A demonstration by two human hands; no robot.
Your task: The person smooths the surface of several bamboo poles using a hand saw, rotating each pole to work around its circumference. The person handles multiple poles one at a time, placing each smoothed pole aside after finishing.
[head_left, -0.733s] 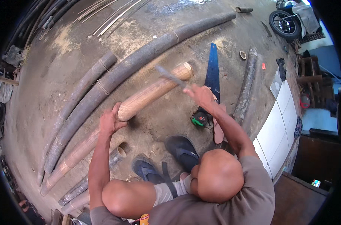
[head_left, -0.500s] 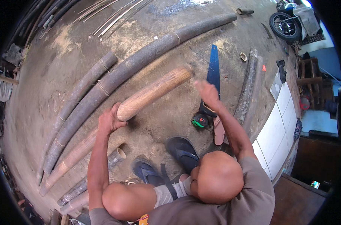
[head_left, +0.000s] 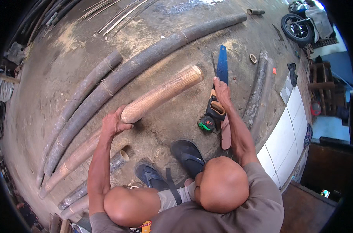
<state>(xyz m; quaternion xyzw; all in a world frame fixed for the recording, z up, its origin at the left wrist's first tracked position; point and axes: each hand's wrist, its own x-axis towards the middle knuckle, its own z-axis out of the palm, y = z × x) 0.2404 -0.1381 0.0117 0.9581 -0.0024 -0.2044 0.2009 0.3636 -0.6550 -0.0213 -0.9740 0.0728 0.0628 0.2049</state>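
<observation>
A short tan bamboo section [head_left: 161, 93] lies slanted on the concrete floor. My left hand [head_left: 114, 123] grips its near end. My right hand [head_left: 221, 91] is closed on the handle of a thin dark blade [head_left: 213, 64] that points away from me, just right of the bamboo's far cut end. Under and beside that hand a blue hand saw [head_left: 222, 62] lies flat, its black and orange handle [head_left: 215, 109] toward me. A green tape measure [head_left: 205, 124] sits next to the saw handle.
Long grey bamboo poles [head_left: 145, 62] lie across the floor behind the short piece, with more poles [head_left: 257, 87] at the right. A short cut tube [head_left: 118, 159] lies near my sandalled feet [head_left: 188, 155]. A motorcycle wheel [head_left: 295, 29] and a white tiled wall [head_left: 289, 132] are at the right.
My right hand swung the blade down from above the bamboo's far end and now sits lower, to the right beside the saw. The left hand kept its grip.
</observation>
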